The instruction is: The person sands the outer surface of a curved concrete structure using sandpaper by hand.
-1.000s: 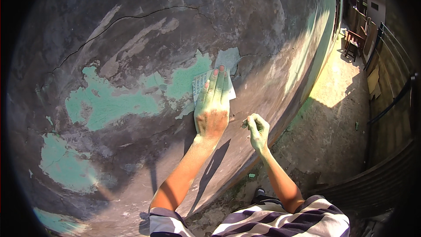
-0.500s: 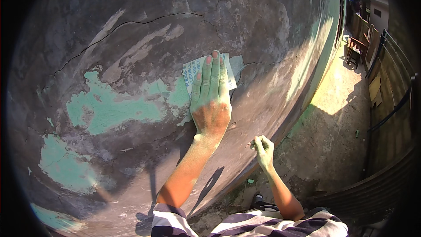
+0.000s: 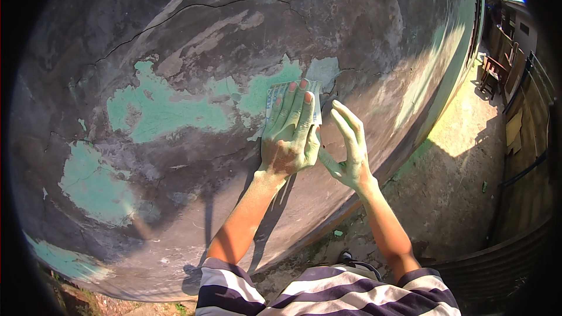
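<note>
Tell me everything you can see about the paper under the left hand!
The sheet looks thin and papery, whitish, with blue printing on the side facing us. It lies against the wall, beside green paint. The left hand rests on it, fingers extended, hiding much of it; its edges show on both sides. Its underside is hidden.

Head-worn fisheye camera looks down from above the striped shirt (image 3: 325,292), facing the wall (image 3: 193,167) at close range.
</note>
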The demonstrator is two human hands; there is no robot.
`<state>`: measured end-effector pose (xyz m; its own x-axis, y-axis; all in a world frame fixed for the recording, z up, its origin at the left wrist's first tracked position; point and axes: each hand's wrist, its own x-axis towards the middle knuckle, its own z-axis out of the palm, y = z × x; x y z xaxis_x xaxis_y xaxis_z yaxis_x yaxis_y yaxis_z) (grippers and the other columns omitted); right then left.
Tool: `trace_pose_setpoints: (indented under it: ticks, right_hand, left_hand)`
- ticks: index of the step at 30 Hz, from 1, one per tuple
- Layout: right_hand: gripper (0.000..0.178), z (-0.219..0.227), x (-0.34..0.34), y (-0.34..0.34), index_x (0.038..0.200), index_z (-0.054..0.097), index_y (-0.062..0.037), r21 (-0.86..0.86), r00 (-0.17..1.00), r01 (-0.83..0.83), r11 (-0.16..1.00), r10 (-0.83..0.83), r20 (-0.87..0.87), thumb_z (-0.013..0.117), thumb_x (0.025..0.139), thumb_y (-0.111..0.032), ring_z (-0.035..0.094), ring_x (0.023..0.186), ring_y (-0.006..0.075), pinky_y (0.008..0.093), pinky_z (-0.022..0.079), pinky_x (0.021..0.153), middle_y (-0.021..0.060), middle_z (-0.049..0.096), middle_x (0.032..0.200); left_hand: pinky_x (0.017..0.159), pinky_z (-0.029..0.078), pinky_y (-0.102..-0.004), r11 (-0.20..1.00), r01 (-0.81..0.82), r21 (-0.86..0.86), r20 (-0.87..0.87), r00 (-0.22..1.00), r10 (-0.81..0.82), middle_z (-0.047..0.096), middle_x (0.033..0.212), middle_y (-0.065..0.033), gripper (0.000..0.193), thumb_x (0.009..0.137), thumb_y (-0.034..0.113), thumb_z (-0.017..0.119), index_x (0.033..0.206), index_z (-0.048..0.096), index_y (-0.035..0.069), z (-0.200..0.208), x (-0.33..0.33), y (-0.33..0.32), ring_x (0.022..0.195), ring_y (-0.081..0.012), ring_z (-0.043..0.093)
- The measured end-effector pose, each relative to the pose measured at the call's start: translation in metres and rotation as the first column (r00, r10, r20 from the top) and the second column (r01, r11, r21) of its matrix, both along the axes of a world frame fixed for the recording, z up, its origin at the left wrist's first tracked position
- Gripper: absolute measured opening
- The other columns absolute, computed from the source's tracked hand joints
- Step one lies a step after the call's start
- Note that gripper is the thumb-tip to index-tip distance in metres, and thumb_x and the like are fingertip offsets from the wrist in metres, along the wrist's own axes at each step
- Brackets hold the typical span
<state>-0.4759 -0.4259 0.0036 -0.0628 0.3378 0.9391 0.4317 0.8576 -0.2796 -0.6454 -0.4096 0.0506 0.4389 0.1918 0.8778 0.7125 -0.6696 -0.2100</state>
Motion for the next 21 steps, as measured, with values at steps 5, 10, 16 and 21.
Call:
trace_pose_setpoints:
  ticks: [5,10,16,21]
  right_hand:
    - [0.07,0.023,-0.027,0.022,0.144,0.05,-0.0077,0.1,0.967,0.019,0.995,-0.044,0.253,0.074,0.08,-0.019,0.039,0.144,0.0327,0.0455,0.036,0.112,0.0134,0.042,0.155]
    - [0.051,0.02,-0.048,0.048,0.132,0.061,-0.0101,0.274,0.978,0.065,0.96,-0.116,0.175,0.07,0.083,-0.017,0.047,0.139,0.0306,0.0451,0.038,0.11,0.0118,0.054,0.146]
    - [0.041,0.029,-0.041,0.059,0.122,0.068,-0.0072,0.375,0.981,0.012,0.927,-0.083,0.173,0.07,0.082,-0.016,0.053,0.135,0.0291,0.0406,0.047,0.102,0.009,0.063,0.136]
    - [0.033,0.059,-0.016,0.053,0.118,0.07,-0.003,0.445,0.999,0.04,0.895,-0.047,0.005,0.068,0.086,-0.013,0.061,0.126,0.0325,0.0405,0.051,0.099,0.0145,0.068,0.127]
  left_hand:
    - [0.117,0.031,-0.0526,0.971,0.223,-0.092,0.091,0.972,-0.214,0.037,0.148,-0.039,0.075,0.088,0.007,0.047,0.152,0.015,-0.015,0.006,-0.021,-0.013,0.137,-0.0532,0.039]
    - [0.116,0.03,-0.0575,0.974,0.227,-0.002,0.08,0.971,-0.226,0.039,0.15,-0.0337,0.07,0.091,0.008,0.05,0.154,0.023,-0.006,0.008,-0.021,-0.013,0.139,-0.0513,0.039]
    - [0.113,0.034,-0.0571,0.985,0.095,0.144,0.056,0.993,-0.104,0.06,0.136,-0.0218,0.044,0.093,0.011,0.049,0.134,0.06,0.0,-0.004,-0.036,-0.02,0.131,-0.0437,0.053]
    - [0.116,0.026,-0.0596,0.908,-0.363,0.208,0.187,0.926,0.328,0.059,0.136,-0.0252,0.046,0.091,0.013,0.049,0.132,0.059,-0.006,-0.013,-0.047,-0.038,0.132,-0.0523,0.048]
